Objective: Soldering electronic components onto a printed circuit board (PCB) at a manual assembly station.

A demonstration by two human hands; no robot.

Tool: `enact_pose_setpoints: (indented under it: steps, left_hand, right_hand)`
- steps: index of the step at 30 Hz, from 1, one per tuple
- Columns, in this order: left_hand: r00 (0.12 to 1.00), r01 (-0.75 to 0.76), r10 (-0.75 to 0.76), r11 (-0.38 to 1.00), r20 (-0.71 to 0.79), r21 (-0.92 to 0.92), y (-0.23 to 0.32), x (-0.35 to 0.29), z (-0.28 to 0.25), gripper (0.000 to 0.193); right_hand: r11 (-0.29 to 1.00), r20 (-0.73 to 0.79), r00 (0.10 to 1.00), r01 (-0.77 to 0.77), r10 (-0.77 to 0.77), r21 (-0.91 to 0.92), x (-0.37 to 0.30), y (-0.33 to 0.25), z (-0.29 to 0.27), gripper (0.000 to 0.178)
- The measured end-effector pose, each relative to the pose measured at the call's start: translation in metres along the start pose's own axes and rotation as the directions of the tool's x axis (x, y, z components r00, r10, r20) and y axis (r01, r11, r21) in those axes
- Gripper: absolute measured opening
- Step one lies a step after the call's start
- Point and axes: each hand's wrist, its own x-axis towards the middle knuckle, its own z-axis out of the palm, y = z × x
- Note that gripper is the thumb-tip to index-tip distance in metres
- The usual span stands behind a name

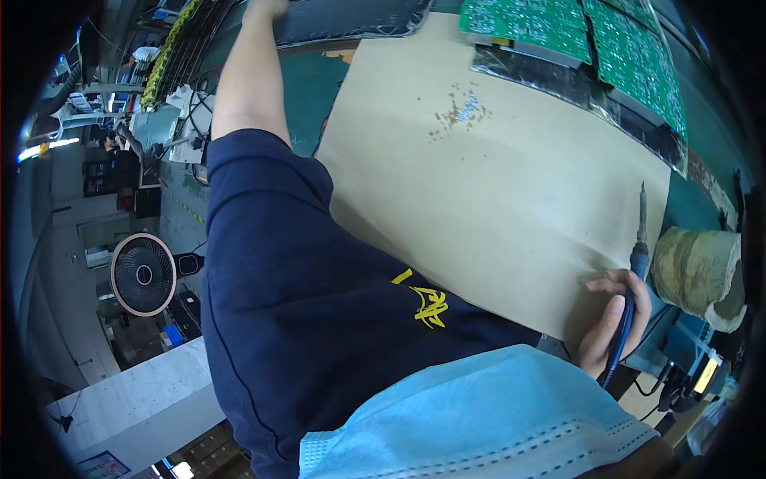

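Note:
My right hand (613, 323) is closed around the blue handle of a soldering iron (639, 247), whose metal tip points away from me over the edge of a brown cardboard sheet (479, 207). Stretched far to the upper left, my left hand (269, 8) is cut off by the picture's top edge, so its fingers are hidden. It is nearest to a dark, film-edged panel (351, 20). Small brown and silvery pieces (467, 110) lie scattered on the cardboard. Beyond them, green circuit boards (634, 68) rest on a black, shiny support (542, 76).
A worn, beige cylindrical container (696, 271) stands right of the iron. Cables and a dark device (690, 383) sit below it. To the left are a round fan (144, 274) and a white ledge (148, 403). A blue face mask (487, 407) covers the lower view.

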Motion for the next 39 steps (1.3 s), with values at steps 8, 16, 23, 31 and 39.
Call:
enact_pose_setpoints:
  steps: [8,16,23,31,39]
  left_hand:
    - [0.924,0.361,-0.373,0.924,0.081,0.127,-0.043,-0.026,0.026,0.076]
    - [0.895,0.245,-0.311,0.942,0.321,0.230,-0.066,-0.010,0.002,0.092]
    - [0.952,0.220,-0.197,0.973,0.233,-0.076,-0.048,-0.034,-0.026,0.070]
    - [0.890,0.455,0.102,-0.146,0.444,-0.879,0.036,-0.172,-0.126,0.033]
    - [0.624,0.721,0.679,-0.308,0.388,-0.621,0.145,-0.378,-0.192,0.045]
  right_hand:
    - [0.993,-0.032,0.993,-0.117,0.117,0.007,-0.006,0.006,0.001,0.029]
    - [0.997,-0.007,0.999,-0.046,0.046,-0.064,-0.003,0.006,0.005,0.033]
    - [0.990,-0.021,0.990,-0.136,0.136,-0.022,-0.002,0.008,0.003,0.027]
    - [0.977,-0.004,0.980,-0.197,0.198,0.082,0.002,0.006,0.000,0.025]
    - [0.990,0.134,0.990,0.023,-0.042,0.139,0.000,-0.003,0.003,0.026]
